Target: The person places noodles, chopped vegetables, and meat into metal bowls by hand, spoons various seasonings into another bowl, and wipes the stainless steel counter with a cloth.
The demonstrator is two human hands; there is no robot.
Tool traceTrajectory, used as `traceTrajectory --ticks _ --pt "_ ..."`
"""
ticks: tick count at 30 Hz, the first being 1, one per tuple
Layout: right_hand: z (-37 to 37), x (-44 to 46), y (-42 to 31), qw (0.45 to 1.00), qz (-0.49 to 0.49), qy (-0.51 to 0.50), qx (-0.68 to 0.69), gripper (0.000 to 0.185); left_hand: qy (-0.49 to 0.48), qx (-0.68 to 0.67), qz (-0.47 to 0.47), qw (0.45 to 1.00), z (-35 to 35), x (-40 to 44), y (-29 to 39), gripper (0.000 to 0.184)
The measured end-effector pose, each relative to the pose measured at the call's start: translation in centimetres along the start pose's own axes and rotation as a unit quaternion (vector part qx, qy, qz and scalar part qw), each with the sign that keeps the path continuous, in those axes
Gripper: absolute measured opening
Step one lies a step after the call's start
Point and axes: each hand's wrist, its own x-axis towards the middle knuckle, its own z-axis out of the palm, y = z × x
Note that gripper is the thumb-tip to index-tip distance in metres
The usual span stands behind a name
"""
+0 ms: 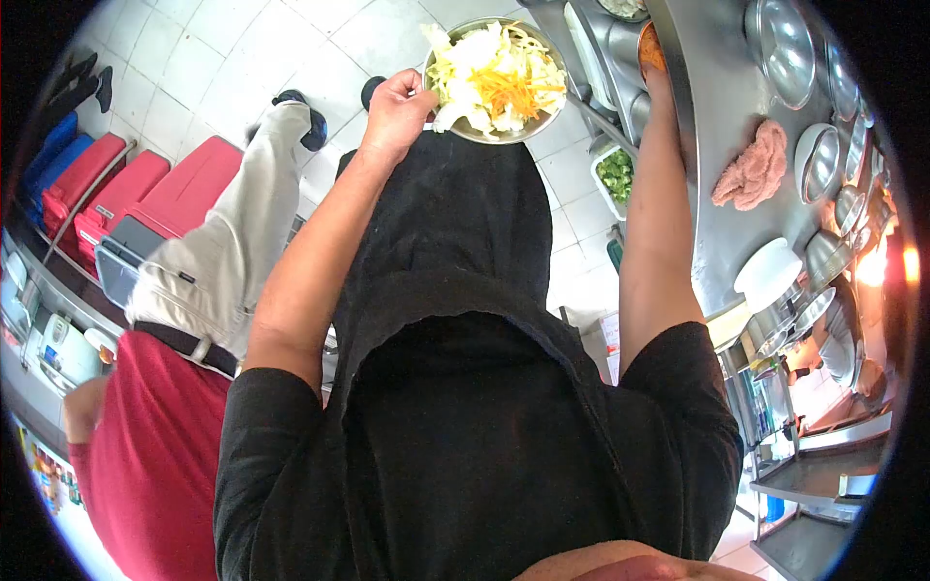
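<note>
My left hand point(399, 111) is closed on the left rim of a metal bowl point(496, 138). Shredded cabbage point(480, 58) fills the bowl, with strips of orange carrot point(513, 92) on top. At the upper right, my right hand point(656, 79) reaches down into a container with orange contents point(650, 44); its fingers are hidden there, so their grip does not show. Below that container, a white tub point(601, 174) holds chopped green vegetables point(616, 176).
A steel counter point(712, 97) runs along the right, bearing a pink cloth point(754, 167), metal bowls point(781, 53) and a white bowl point(768, 274). Close on my left stands a person in a red shirt point(160, 455). Red bins point(184, 189) line the left side.
</note>
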Motion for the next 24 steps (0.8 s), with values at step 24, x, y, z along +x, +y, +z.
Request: traceTrajectory --ticks 24 --pt "0.6 -1.0 0.5 0.998 0.015 0.049 0.044 0.017 -0.01 0.046 0.007 0.999 0.5 2.6 -2.0 0.024"
